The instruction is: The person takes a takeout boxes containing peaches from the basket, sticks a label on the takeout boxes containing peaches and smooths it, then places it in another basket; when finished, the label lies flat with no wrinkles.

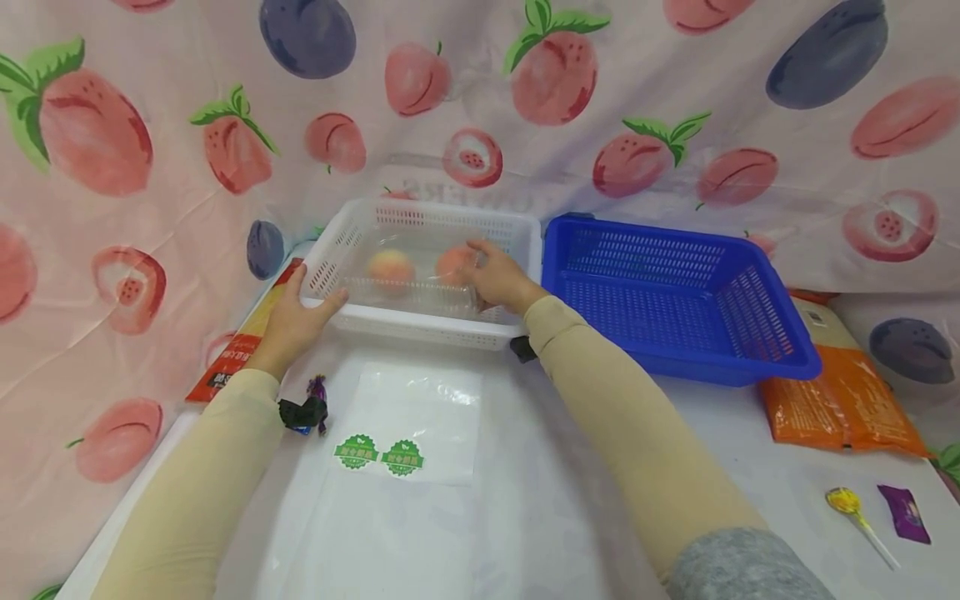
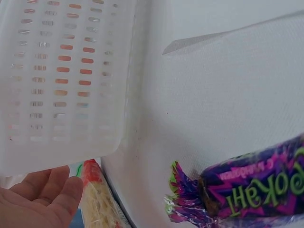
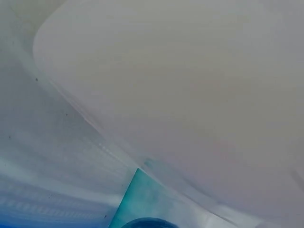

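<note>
A white plastic basket [image 1: 427, 327] stands against the back cloth. In it lies a clear plastic box [image 1: 420, 298] with two peaches showing, a yellow-red peach [image 1: 391, 268] on the left and a redder peach [image 1: 453, 265] on the right. My right hand [image 1: 498, 277] reaches into the basket and grips the box's right end, fingertips over the redder peach. At the basket's front left corner, my left hand [image 1: 298, 321] holds the rim, thumb on top and fingers outside. The left wrist view shows those fingers [image 2: 57, 192] by the basket's wall. A pale surface fills most of the right wrist view.
Right of the white basket stands a blue basket [image 1: 660, 363]. An orange bag [image 1: 847, 408] is beside it, a red-yellow bag [image 1: 225, 367] at far left. Two green stickers lie on a clear sheet [image 1: 420, 408]. A lollipop [image 1: 845, 502] and purple candy [image 1: 905, 512] lie front right.
</note>
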Demonstrator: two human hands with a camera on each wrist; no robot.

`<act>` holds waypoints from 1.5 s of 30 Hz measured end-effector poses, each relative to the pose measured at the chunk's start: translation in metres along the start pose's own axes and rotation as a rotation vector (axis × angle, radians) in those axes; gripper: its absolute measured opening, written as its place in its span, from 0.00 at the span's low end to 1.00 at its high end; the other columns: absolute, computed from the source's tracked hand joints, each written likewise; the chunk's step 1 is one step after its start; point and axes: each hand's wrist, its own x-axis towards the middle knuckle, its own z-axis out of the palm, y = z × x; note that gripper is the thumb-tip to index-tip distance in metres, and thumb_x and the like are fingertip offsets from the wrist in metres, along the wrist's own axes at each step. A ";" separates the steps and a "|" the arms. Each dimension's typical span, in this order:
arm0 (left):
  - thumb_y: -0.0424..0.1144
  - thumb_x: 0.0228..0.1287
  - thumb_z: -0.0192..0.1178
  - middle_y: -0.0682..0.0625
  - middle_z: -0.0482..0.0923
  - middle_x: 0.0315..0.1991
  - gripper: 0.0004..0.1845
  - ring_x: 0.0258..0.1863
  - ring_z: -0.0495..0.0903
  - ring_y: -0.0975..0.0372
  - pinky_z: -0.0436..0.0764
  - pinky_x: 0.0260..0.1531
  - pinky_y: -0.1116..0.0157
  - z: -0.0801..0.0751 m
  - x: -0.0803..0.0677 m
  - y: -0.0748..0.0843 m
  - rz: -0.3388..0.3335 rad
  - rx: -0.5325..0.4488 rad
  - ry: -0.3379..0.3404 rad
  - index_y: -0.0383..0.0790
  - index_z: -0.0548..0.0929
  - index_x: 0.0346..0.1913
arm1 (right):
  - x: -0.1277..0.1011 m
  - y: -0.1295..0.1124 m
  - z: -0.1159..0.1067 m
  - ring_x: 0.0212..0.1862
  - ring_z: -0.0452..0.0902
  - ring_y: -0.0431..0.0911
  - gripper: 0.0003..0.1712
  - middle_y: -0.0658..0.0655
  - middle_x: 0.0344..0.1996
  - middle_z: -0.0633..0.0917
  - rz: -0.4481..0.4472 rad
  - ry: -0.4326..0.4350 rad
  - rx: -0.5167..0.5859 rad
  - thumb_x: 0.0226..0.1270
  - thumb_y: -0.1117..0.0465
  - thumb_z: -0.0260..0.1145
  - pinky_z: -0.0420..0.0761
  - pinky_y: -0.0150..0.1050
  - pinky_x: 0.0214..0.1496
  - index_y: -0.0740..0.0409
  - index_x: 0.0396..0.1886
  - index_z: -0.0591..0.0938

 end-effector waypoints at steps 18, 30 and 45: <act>0.75 0.59 0.54 0.36 0.43 0.79 0.59 0.73 0.51 0.36 0.54 0.61 0.27 0.000 -0.005 0.002 0.013 -0.005 -0.019 0.58 0.32 0.81 | -0.043 -0.014 -0.032 0.17 0.67 0.43 0.35 0.63 0.40 0.81 -0.111 0.179 0.155 0.76 0.58 0.60 0.82 0.38 0.25 0.44 0.78 0.61; 0.73 0.62 0.54 0.35 0.43 0.79 0.58 0.73 0.50 0.35 0.53 0.61 0.27 0.001 -0.006 0.003 0.021 0.003 -0.030 0.56 0.31 0.81 | -0.090 -0.024 -0.058 0.28 0.74 0.45 0.35 0.60 0.35 0.75 -0.193 0.203 0.148 0.76 0.55 0.61 0.85 0.42 0.31 0.45 0.78 0.61; 0.74 0.62 0.53 0.35 0.41 0.79 0.59 0.74 0.48 0.34 0.52 0.61 0.27 0.001 -0.006 0.003 0.036 0.010 -0.037 0.54 0.30 0.80 | -0.160 -0.017 -0.093 0.26 0.71 0.45 0.34 0.60 0.37 0.69 -0.236 0.232 0.055 0.76 0.56 0.61 0.86 0.42 0.31 0.45 0.78 0.62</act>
